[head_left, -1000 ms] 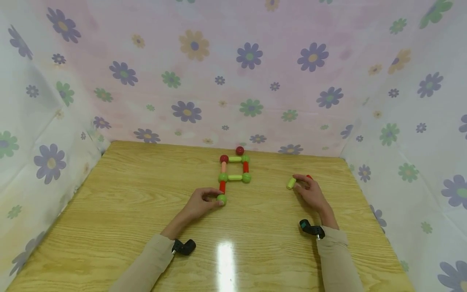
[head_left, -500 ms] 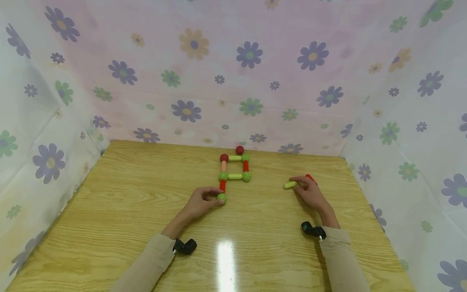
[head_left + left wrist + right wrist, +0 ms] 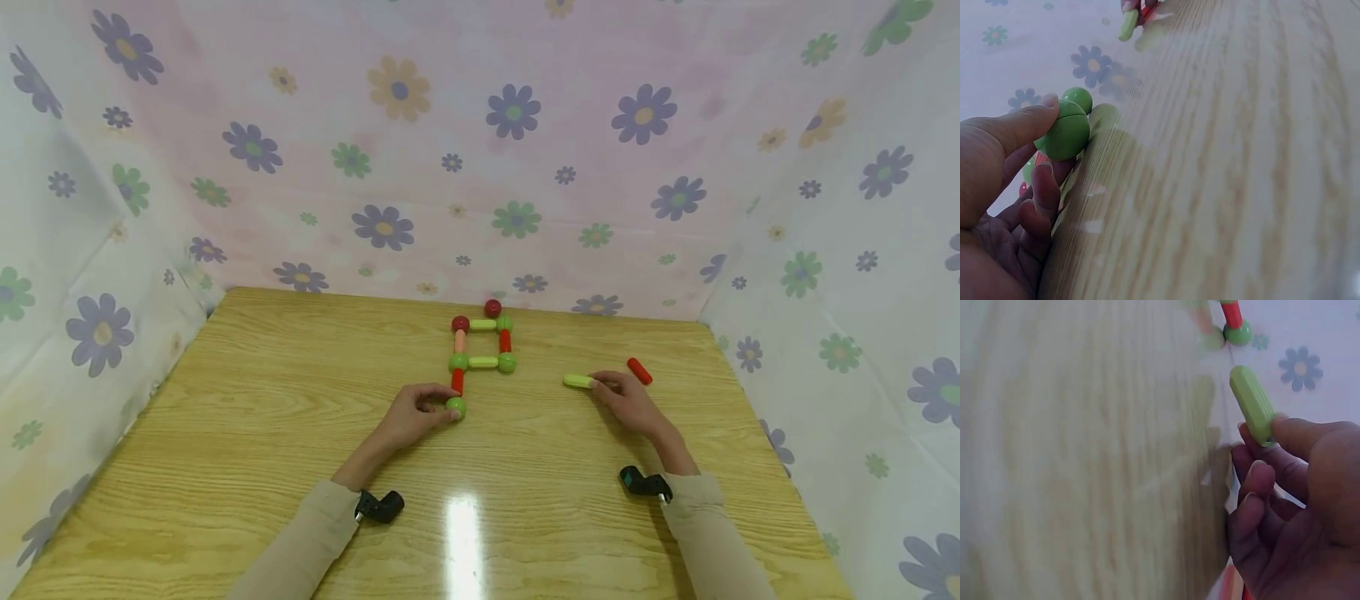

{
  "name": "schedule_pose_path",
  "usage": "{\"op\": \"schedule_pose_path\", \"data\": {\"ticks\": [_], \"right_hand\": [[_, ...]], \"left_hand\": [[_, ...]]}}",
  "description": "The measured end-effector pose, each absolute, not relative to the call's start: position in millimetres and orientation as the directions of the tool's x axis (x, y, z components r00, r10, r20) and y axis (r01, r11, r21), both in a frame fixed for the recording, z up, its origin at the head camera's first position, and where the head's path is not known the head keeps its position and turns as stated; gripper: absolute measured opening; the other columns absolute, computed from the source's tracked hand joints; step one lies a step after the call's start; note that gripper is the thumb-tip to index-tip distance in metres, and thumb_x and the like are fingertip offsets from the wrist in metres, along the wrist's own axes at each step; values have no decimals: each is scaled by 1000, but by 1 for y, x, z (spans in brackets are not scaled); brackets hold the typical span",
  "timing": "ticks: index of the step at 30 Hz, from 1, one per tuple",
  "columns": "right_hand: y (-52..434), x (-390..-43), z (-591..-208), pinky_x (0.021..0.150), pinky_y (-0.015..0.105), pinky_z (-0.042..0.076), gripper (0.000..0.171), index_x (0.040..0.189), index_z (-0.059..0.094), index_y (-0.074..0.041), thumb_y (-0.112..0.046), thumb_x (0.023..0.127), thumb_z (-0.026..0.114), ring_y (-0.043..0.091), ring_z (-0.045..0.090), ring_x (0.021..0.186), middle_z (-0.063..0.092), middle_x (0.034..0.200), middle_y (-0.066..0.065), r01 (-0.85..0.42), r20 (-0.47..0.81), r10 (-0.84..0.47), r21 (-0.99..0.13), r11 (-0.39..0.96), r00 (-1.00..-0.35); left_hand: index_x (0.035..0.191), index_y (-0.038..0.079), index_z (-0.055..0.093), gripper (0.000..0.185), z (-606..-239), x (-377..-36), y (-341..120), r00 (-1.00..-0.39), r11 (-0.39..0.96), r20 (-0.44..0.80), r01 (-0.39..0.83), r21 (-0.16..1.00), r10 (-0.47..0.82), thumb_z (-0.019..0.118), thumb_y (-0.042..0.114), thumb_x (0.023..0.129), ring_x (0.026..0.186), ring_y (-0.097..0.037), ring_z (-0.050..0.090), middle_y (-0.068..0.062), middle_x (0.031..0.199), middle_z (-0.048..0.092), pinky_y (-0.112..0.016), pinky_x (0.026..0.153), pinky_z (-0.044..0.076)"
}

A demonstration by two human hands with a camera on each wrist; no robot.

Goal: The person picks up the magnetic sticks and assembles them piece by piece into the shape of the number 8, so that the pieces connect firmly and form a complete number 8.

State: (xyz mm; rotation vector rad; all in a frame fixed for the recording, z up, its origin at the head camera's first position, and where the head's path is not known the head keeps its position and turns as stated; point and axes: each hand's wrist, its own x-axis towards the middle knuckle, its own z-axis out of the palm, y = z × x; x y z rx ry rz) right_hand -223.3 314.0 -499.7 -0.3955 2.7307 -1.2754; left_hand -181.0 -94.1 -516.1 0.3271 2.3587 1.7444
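My left hand (image 3: pixel 411 415) holds a green ball (image 3: pixel 456 407) between thumb and fingers, as the left wrist view also shows. That ball sits at the near end of a red rod (image 3: pixel 457 382), which runs down from a square of rods and balls. The square has a pink rod (image 3: pixel 461 342), two yellow-green rods, another red rod (image 3: pixel 506 341), green balls and a dark red ball (image 3: pixel 461 324). To the right, my right hand (image 3: pixel 632 404) pinches one end of a yellow-green rod (image 3: pixel 577 381); its free end points left, toward the square.
A loose red rod (image 3: pixel 640 371) lies just beyond my right hand. Another dark red ball (image 3: pixel 492 308) rests behind the square's back right corner. The wooden table (image 3: pixel 300 358) meets a flowered cloth (image 3: pixel 435 167) at the back and sides.
My right hand has turned the yellow-green rod from slanting to nearly level and carried it left, away from the red rod, which now shows whole. My left hand keeps its place on the green ball.
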Motion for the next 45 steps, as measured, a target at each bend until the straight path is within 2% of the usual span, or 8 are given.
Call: {"op": "schedule_pose_path", "data": {"ticks": [2,4,10,18,29,37,42,45], "right_hand": [[310,-222,-498,63,25,47,36,129,61,12,-16,107,53,11,57,72,66,100,26,-190,12,-294,-790,583,-956],[306,-219,-496,59,25,47,35,130,59,12,-14,108,51,12,56,67,65,96,26,-176,-5,-323,-831,529,-946],[291,-209,-493,57,25,48,37,138,51,11,-11,109,47,16,63,77,62,107,30,-134,-21,-412,-930,343,-911],[256,-195,-495,59,24,48,38,137,54,8,-14,106,55,12,64,80,64,112,27,-79,-45,-461,-966,246,-886],[222,-186,-501,58,24,47,32,130,62,6,-12,104,60,11,61,75,69,97,23,-113,-51,-514,-953,281,-856],[207,-186,-503,58,24,47,31,128,65,3,-15,104,60,11,60,73,71,98,23,-127,-53,-491,-937,326,-870],[198,-187,-505,60,24,48,30,128,66,1,-14,103,61,9,59,72,72,106,22,-141,-37,-467,-929,341,-883],[194,-186,-506,65,23,51,29,128,67,0,-13,102,62,8,63,78,73,111,20,-134,-38,-453,-931,341,-891]], "left_hand": [[118,11,76,31,-515,-181,-94,-959,286,-24,61,956,284,81,22,89,76,-14,57,-8,114,72,-26,68,48],[118,11,76,31,-515,-181,-94,-959,285,-24,59,957,281,81,21,89,77,-14,57,-8,113,72,-26,69,48],[118,11,75,31,-515,-180,-93,-958,279,-17,67,958,287,81,21,89,77,-15,57,-9,114,72,-27,69,48],[121,6,73,33,-518,-180,-93,-960,277,-4,77,958,280,79,15,90,74,-15,53,-15,117,71,-25,66,44],[119,10,75,31,-516,-181,-95,-956,283,-6,80,956,292,80,21,90,73,-14,52,-10,114,72,-25,67,45],[119,13,75,30,-514,-180,-94,-959,298,-15,73,952,284,80,22,90,76,-14,53,-7,115,72,-26,69,45],[119,11,75,31,-512,-178,-93,-958,292,-6,82,953,287,79,21,91,74,-15,52,-9,115,72,-26,68,44],[120,11,74,31,-511,-177,-94,-958,292,-5,82,953,286,79,20,91,73,-14,51,-9,115,72,-26,67,44]]}}
